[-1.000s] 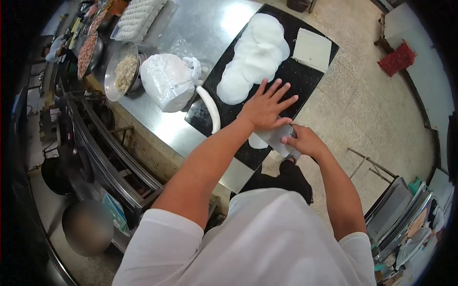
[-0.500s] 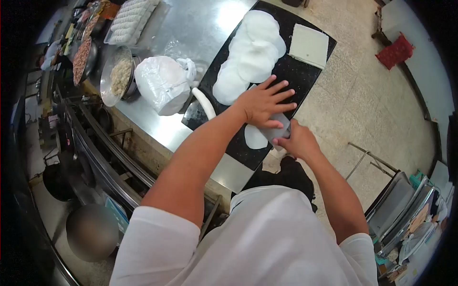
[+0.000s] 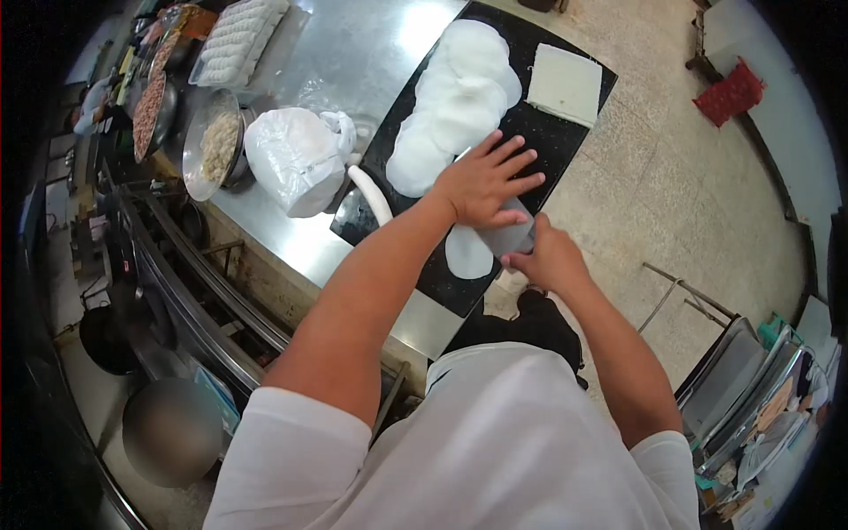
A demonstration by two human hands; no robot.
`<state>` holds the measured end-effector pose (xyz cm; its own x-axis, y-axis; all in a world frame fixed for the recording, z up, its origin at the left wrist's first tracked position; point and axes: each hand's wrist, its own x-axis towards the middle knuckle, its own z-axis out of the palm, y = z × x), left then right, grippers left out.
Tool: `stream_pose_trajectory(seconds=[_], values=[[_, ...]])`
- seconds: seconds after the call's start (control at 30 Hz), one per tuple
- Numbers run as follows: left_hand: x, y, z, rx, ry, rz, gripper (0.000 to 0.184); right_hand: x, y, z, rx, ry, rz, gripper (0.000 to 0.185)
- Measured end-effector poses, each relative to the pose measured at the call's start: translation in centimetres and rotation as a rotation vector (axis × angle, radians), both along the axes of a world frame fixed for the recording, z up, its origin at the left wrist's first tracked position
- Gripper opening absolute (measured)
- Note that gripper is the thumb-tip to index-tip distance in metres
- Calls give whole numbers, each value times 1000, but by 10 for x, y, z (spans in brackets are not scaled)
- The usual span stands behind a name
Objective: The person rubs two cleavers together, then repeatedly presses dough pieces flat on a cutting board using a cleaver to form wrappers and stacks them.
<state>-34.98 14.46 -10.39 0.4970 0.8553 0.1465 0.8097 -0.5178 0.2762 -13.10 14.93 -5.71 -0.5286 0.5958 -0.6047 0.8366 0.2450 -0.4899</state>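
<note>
My right hand point(image 3: 555, 258) is closed round the handle end of a broad, flat cleaver point(image 3: 512, 233) at the edge of the black board. With fingers spread, my left hand point(image 3: 484, 187) lies flat and presses on the blade. From under the blade's near side shows a thin white dough round point(image 3: 468, 254). Beyond my left hand, overlapping white dough wrappers point(image 3: 464, 88) cover part of the black board point(image 3: 552, 141). A white dough roll point(image 3: 371, 196) lies left of my left wrist. The cleaver's handle is mostly hidden by my fingers.
A folded whitish cloth point(image 3: 564, 86) rests at the board's far right. On the steel table point(image 3: 353, 66) are a tied white plastic bag point(image 3: 296, 163), bowls of filling point(image 3: 221, 141) and a tray of white pieces point(image 3: 238, 44). A rack of trays point(image 3: 733, 380) stands right.
The dough round shows a little larger beside the blade. Both hands stay on the cleaver with only a slight shift. The whole view has moved slightly.
</note>
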Motion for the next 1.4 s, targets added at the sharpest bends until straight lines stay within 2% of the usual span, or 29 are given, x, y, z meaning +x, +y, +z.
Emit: stream_pose_trajectory(seconds=[0.07, 0.17, 0.23, 0.33, 0.43, 0.53, 0.6, 0.67, 0.77, 0.83, 0.93, 1.0, 1.03, 1.07, 1.13, 1.2, 1.23, 1.3, 1.4], values=[[11, -23, -14, -18, -30, -91, 69, 23, -34, -9, -112, 126, -55, 63], [56, -81, -5, -177, -105, -192, 70, 67, -78, -24, -290, 199, -83, 63], [63, -60, -10, -189, -121, -257, 70, 66, -74, -10, -200, 39, -163, 63], [45, -25, 6, -82, 41, -86, 67, 39, -20, 2, -136, -80, -74, 66], [15, 3, 3, 10, 52, 7, 67, 16, 16, -6, -10, 40, 36, 68], [12, 2, 0, -6, 17, 19, 68, 15, -4, -10, 52, 145, -33, 66], [30, -36, -10, -77, 5, -33, 68, 45, -42, -18, -79, 164, 5, 63], [57, -73, 6, -283, -7, -157, 70, 83, -83, -45, -271, 249, -50, 62], [72, -55, -7, -215, -61, -195, 71, 78, -69, -22, -163, 109, -173, 63], [62, -18, -2, -113, 49, -92, 70, 59, -27, -10, -124, -50, -90, 67], [35, 15, 5, -30, 77, 37, 69, 31, 23, -6, -42, 59, -36, 67], [28, 16, 1, -6, 46, 31, 69, 24, 26, -4, 18, 114, 3, 64], [23, 17, 1, 17, 10, 35, 70, 25, 15, -5, -34, 131, -39, 65], [28, -10, 0, 11, 12, 51, 70, 39, -11, -18, -42, 132, -24, 65], [46, -77, 6, -203, 43, -85, 70, 74, -68, -48, -248, 345, 21, 71], [52, -57, -2, -158, 32, -122, 70, 75, -81, -34, -234, 182, -93, 76], [62, -55, -3, -129, 10, -157, 69, 71, -76, -33, -183, 188, -172, 71], [60, -26, -2, -76, 24, -138, 70, 60, -40, -24, -143, 30, -173, 66], [43, 21, -2, 126, 56, -80, 70, 42, 7, -10, -24, 91, -140, 61]])
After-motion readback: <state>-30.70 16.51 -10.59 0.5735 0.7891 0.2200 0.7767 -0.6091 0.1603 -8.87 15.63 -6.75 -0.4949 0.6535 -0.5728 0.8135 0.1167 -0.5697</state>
